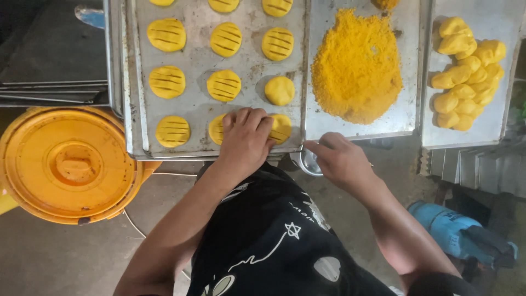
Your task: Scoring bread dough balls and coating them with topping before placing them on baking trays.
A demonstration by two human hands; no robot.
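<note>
- The left hand (245, 138) was laid flat, fingers spread, over two yellow dough discs (280, 127) in the near row of a baking tray (197, 60).
- The right hand (339, 159), loosely curled and empty, was rested at the near edge of the crumb tray (408, 118), heaped with orange crumbs (356, 68).
- Dough lumps (466, 71) were piled on a third tray (496, 129); an orange lidded bucket (68, 164) was seen lower left.

bare strip along baking tray (134, 82) left edge, patties (166, 82) crowding the middle, crumb heap (357, 66) right
</note>
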